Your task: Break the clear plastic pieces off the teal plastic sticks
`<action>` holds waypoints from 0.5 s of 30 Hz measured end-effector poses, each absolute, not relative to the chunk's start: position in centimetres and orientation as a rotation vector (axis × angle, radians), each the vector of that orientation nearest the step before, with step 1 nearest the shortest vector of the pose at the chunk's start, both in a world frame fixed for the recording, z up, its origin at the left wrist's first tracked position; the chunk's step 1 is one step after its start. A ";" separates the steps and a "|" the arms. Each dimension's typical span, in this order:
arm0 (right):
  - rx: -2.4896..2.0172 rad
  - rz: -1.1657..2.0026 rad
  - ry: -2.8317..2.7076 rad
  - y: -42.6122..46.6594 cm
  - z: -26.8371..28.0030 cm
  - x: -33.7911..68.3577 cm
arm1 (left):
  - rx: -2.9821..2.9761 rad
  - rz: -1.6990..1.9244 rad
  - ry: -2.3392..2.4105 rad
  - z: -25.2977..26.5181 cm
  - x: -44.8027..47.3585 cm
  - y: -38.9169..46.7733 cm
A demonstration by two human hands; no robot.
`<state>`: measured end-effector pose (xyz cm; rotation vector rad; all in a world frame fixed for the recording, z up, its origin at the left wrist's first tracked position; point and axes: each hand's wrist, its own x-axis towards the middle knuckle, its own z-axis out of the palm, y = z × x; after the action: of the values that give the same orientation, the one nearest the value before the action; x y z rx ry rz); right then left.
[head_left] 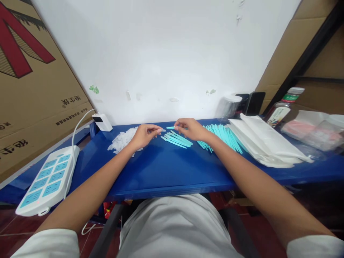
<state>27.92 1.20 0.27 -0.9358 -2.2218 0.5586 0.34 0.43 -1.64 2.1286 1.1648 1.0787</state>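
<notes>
My left hand pinches a small clear plastic cap between thumb and fingertips. Just to its right, my right hand grips a slim turquoise stick, whose tip points left toward the cap; the two pieces are apart. Below the hands lies a small group of turquoise sticks, roughly side by side, with paler left ends. Beside my left wrist is a loose pile of clear plastic caps. A larger heap of turquoise sticks spreads right of my right wrist, partly hidden by it.
On the blue table, white paper-like bags lie at right, near a bottle, a clear jar and a plastic-wrapped pack. At left are a power strip, a white device and a large carton. A wall stands behind.
</notes>
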 end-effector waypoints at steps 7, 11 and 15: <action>-0.957 0.677 -2.222 0.8 0.7 27.8 | 2.019 1.174 1.166 -0.9 0.9 -0.5; -0.970 0.710 -2.211 0.9 0.6 27.8 | 1.942 1.183 1.114 -0.9 1.1 -0.7; -0.936 0.774 -2.187 1.2 0.5 27.8 | 1.843 1.184 1.096 -1.0 1.2 -0.7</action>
<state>27.81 1.15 0.53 -0.9362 -2.1874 0.7740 1.15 -0.71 -0.95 1.8433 1.0956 1.1841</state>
